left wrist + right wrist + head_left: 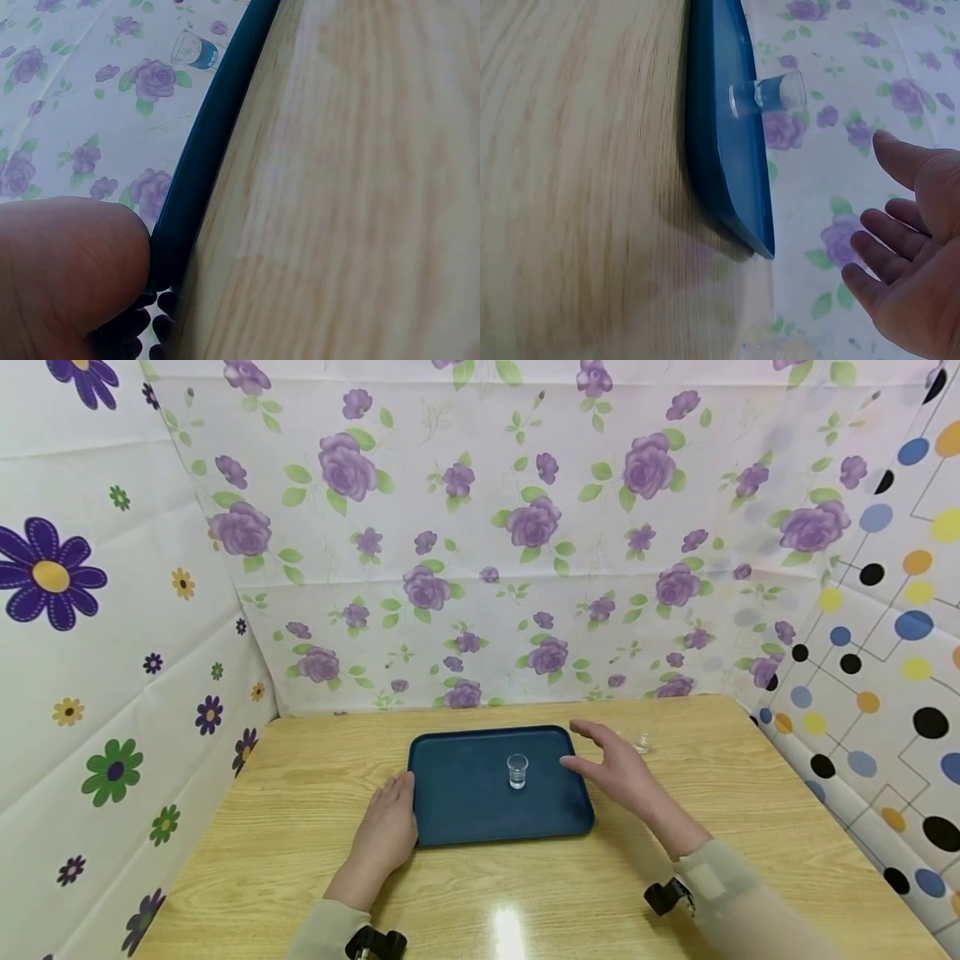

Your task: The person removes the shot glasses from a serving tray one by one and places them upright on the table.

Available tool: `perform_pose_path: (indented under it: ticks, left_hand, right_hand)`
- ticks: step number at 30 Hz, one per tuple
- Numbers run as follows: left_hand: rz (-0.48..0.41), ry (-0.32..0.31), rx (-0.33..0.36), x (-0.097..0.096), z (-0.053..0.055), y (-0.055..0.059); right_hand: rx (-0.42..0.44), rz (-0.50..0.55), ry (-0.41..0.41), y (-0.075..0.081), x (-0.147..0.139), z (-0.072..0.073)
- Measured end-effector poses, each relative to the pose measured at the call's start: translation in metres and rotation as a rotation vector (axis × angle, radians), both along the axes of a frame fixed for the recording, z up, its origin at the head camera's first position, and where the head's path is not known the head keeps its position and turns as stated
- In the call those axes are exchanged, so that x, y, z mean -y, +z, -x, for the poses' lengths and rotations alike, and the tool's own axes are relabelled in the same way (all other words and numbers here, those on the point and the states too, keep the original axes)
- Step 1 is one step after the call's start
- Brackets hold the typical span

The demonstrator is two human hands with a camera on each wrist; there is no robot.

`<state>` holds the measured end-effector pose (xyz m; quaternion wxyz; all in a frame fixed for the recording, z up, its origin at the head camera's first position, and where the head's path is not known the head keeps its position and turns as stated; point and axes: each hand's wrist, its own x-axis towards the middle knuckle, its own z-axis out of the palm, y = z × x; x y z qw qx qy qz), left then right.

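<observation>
A dark blue rectangular tray [465, 814] lies on the wooden table. On it, right of the middle, a small clear shot glass [517, 772] stands upright. My left hand [386, 828] rests along the tray's left edge, its fingers extended together. In the left wrist view the heel of that hand sits right at the tray's rim [206, 154]. Over the tray's right edge, my right hand [617, 768] holds nothing, thumb and fingers spread apart. Behind that hand, on the table to the tray's right, is a second small clear glass [642, 742].
The light wooden table [315, 752] runs back to a white cloth [450, 527] printed with purple roses. A flower-patterned sheet [82, 685] hangs at the left, and a sheet with coloured dots [885, 677] at the right.
</observation>
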<state>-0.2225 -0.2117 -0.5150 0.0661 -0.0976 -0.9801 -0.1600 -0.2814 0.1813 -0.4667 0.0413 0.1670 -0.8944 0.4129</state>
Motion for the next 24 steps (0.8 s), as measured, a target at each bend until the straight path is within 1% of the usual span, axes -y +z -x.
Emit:
perform_pose_path:
  ticks: [6, 10, 12, 20, 24]
  left_hand:
    - [-0.006, 0.003, 0.001, 0.0, 0.002, -0.001]
    - [0.007, -0.002, -0.012, 0.0, 0.001, -0.002]
    - [0.01, -0.002, -0.008, 0.0, 0.001, -0.001]
    - [0.005, 0.0, -0.007, 0.001, 0.001, -0.001]
    - [0.003, 0.004, 0.006, 0.0, 0.003, -0.002]
  right_hand:
    - [0.045, 0.024, 0.053, -0.003, 0.019, 0.002]
    - [0.071, 0.019, 0.065, -0.005, 0.029, 0.002]
    - [0.083, 0.024, 0.069, -0.005, 0.034, 0.003]
    - [0.127, 0.088, 0.085, -0.015, 0.049, 0.005]
    - [0.141, 0.105, 0.079, -0.019, 0.055, 0.008]
